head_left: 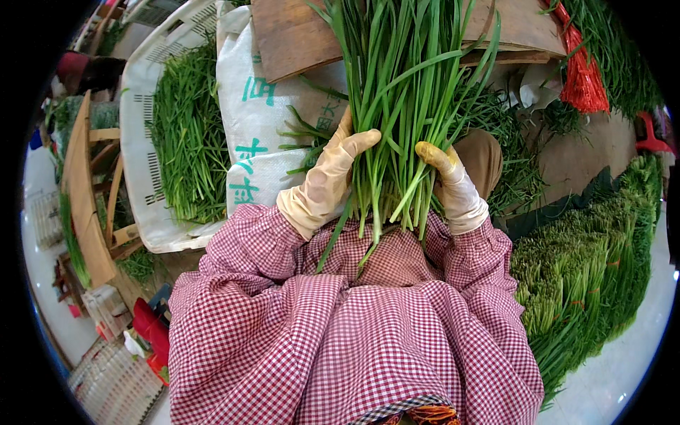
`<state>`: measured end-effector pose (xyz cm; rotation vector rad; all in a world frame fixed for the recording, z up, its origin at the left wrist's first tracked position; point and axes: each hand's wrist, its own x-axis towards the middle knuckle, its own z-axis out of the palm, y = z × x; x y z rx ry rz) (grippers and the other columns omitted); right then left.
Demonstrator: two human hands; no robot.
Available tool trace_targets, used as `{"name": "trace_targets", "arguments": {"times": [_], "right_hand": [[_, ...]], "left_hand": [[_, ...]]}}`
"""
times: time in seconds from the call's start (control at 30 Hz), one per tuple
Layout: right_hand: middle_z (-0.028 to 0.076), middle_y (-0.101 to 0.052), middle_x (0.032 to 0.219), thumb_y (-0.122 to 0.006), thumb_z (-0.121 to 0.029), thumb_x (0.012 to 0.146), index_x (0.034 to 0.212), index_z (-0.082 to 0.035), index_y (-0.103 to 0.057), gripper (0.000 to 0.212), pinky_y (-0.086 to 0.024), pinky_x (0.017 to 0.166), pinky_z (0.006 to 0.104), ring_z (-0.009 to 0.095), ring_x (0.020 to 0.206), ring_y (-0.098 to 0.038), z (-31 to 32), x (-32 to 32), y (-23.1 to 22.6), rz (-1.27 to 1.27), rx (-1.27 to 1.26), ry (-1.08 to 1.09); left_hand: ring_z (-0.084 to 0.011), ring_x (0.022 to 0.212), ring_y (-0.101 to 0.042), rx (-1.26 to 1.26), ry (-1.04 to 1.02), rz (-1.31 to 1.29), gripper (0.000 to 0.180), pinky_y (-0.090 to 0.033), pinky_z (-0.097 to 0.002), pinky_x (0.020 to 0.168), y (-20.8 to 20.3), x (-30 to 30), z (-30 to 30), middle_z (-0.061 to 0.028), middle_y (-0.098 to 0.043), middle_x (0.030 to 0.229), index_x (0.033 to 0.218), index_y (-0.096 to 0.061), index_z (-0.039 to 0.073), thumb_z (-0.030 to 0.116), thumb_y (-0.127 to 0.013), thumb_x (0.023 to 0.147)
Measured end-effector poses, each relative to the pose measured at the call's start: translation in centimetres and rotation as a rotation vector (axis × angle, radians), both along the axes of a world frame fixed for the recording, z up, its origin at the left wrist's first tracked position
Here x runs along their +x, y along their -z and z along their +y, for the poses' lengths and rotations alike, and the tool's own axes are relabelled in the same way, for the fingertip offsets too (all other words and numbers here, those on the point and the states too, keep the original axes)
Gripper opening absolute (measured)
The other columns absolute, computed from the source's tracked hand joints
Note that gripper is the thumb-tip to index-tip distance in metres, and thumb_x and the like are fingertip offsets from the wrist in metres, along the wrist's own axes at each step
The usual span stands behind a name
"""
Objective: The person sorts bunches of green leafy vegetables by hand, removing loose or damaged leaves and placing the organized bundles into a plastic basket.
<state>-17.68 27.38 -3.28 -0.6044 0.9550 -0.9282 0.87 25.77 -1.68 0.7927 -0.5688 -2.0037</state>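
Green, flat-bladed stalks make up the bundle of leafy greens [404, 92], held upright between the two hands before the person's chest, blades running up past the top edge and pale cut ends hanging down over the checked smock [319, 340]. Both gloved hands are partly closed around its lower part: the left hand [324, 177] on one side, the right hand [455, 185] on the other.

Behind the bundle lie wooden boards [301, 39], partly hidden by its blades. To the left, a white woven sack [244, 106] with green print overlaps the side of a white plastic basket [139, 106], where more cut greens [188, 134] lie heaped. Further left is a wooden frame [85, 212]. Loose leaves [520, 180] litter the space beyond the right hand, near a brown-clad knee [483, 161]; red ties [582, 71] hang above, and tightly packed rows of greens [581, 262] fill the lower right.

Both forearms angle inward and upward from the smock. The left thumb crosses the front of the stalks; one yellow-stained right digit points inward, the other right fingers being mostly hidden.
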Motion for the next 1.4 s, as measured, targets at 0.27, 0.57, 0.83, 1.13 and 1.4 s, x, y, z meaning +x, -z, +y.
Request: {"name": "trace_targets", "arguments": {"times": [0.27,0.57,0.83,1.13,1.4], "right_hand": [[0.004,-0.057,0.107,-0.065,-0.023,0.08,0.12,-0.001,-0.048,0.049,-0.04,0.089,0.0295,0.015,0.098,-0.052,-0.8,0.3,-0.3,0.094,-0.069,-0.037],[0.006,-0.056,0.111,-0.072,-0.024,0.076,0.121,-0.001,-0.046,0.057,-0.044,0.087,0.0301,0.017,0.098,-0.054,-2.8,0.1,1.7,0.028,-0.059,0.032],[0.008,-0.06,0.107,-0.078,-0.009,0.067,0.114,0.0,-0.05,0.055,-0.049,0.084,0.0307,0.017,0.094,-0.058,-3.2,1.6,-3.7,-0.016,-0.23,0.014],[0.011,-0.058,0.11,-0.068,-0.004,0.077,0.113,0.001,-0.049,0.041,-0.052,0.083,0.032,0.02,0.091,-0.061,-14.1,-2.1,-15.2,0.154,-1.04,-0.132],[0.005,-0.064,0.096,-0.078,-0.011,0.068,0.104,-0.002,-0.056,0.043,-0.051,0.075,0.0274,0.014,0.085,-0.06,-17.8,-1.2,-13.7,0.229,-1.108,0.001]], "left_hand": [[-0.0189,0.117,-0.041,-0.193,0.219,-0.244,0.073,-0.03,-0.0326,0.102,0.5,0.1,-3.0,-0.007,-0.045,0.127,0.134,-0.032,0.006,0.031,-0.069,0.077],[-0.0196,0.115,-0.043,-0.182,0.327,-0.217,0.075,-0.033,-0.0337,0.1,1.3,-0.8,-5.8,-0.0072,-0.047,0.124,0.131,-0.037,0.005,0.033,-0.074,0.072],[-0.0198,0.108,-0.05,-0.104,0.095,-0.266,0.071,-0.04,-0.0315,0.093,-3.0,-1.3,-4.2,-0.0072,-0.053,0.119,0.127,-0.041,0.003,0.018,-0.078,0.068],[-0.0204,0.106,-0.054,-0.824,-0.097,-0.127,0.076,-0.044,-0.0333,0.093,-15.0,-3.9,-12.7,-0.0105,-0.058,0.115,0.124,-0.044,0.002,0.015,-0.083,0.06],[-0.0206,0.104,-0.055,-0.815,-0.046,-0.304,0.074,-0.046,-0.0325,0.091,-10.0,-3.1,-20.0,-0.0106,-0.058,0.114,0.122,-0.044,0.001,0.012,-0.083,0.06]]}}
